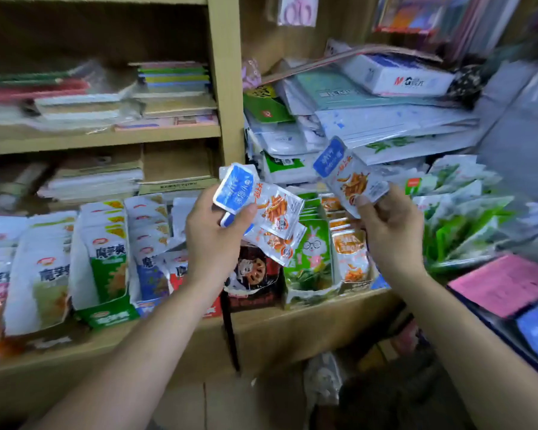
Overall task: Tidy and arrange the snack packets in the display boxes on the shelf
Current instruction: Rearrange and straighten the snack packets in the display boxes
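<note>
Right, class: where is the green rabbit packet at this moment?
Head view, just right of centre: the rabbit packet stands frontmost in its box on the shelf, between the dark packet on its left and the orange packets on its right.

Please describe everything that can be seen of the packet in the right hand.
The packet is a small flat pouch of glossy silvery-white film, apparently sealed. A blue panel with white writing covers its upper end; below is a picture of orange-red strips. It is tilted, blue end up and leftward, in the air above the shelf. The right hand pinches its lower end, thumb in front; nothing else seems to touch it.
</note>
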